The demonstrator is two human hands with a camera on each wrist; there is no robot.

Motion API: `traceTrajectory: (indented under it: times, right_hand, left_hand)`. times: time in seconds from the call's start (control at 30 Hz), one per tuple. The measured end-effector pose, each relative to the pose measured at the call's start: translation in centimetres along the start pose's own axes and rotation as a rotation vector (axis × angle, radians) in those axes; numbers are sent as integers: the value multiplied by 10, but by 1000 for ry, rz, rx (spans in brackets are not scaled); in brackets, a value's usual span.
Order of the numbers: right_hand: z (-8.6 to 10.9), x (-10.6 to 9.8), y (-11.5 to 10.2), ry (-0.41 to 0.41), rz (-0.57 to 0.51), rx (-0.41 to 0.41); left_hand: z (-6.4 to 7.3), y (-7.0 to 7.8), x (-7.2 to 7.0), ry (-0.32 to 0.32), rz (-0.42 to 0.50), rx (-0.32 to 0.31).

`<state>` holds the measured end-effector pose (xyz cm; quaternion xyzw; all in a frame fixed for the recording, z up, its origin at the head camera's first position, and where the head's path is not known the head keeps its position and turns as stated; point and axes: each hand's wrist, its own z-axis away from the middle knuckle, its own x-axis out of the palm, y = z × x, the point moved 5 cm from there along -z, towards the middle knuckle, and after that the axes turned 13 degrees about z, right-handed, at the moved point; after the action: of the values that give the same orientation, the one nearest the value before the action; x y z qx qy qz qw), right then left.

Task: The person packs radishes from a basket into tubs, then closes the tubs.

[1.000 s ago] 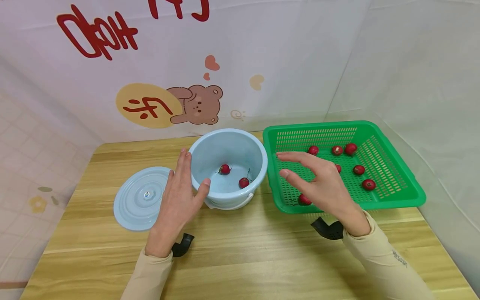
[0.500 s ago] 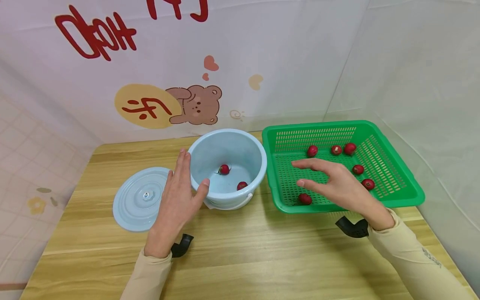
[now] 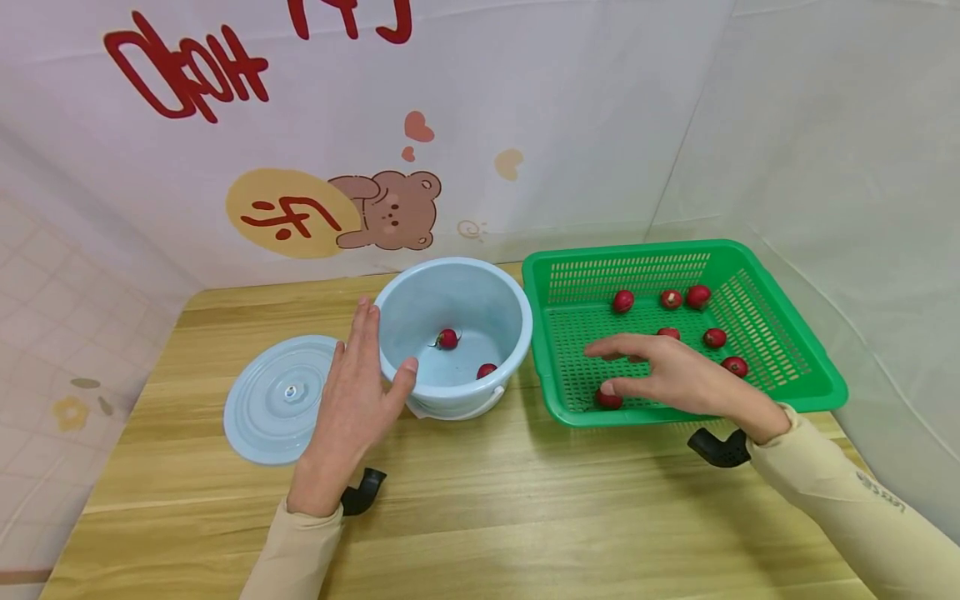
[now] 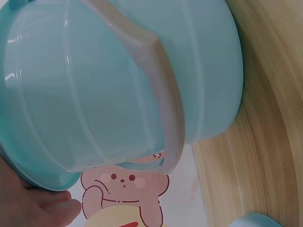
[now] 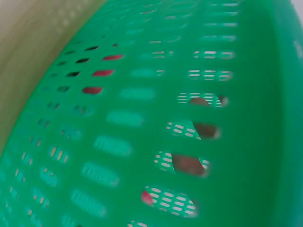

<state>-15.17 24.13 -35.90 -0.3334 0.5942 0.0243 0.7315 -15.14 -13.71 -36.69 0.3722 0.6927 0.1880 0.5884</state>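
My left hand (image 3: pixel 352 408) rests with straight fingers against the left side of the light blue bucket (image 3: pixel 420 304). In the left wrist view its fingertips (image 4: pixel 61 208) touch the bucket's rim, beside the pale handle (image 4: pixel 165 99). Two red radishes, a stringy one (image 3: pixel 447 339) and one partly hidden by the rim (image 3: pixel 486 371), lie inside. My right hand (image 3: pixel 675 379) is over the green basket (image 3: pixel 573 333), fingers bent and spread from the thumb. Its thumb tip is at the front-left radish (image 3: pixel 609 400). In the right wrist view the basket wall (image 5: pixel 246 161) hides most of that hand.
Several more radishes (image 3: pixel 714 338) lie in the basket, mostly towards its back and right. A round light blue lid (image 3: pixel 281 408) lies on the wooden table (image 3: pixel 510 517) left of the bucket, partly behind my left hand. A printed white curtain (image 3: pixel 600 108) hangs behind.
My right hand has moved right and lower, from near the basket's left rim to the front-left radish. The left hand keeps its place at the bucket.
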Motion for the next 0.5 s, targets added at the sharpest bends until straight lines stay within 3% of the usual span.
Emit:
traceTrajectory:
  times: [0.5]
  right_hand:
    - [-10, 11, 21, -215, -104, 52]
  left_hand:
    - [0, 1, -1, 7, -7, 14]
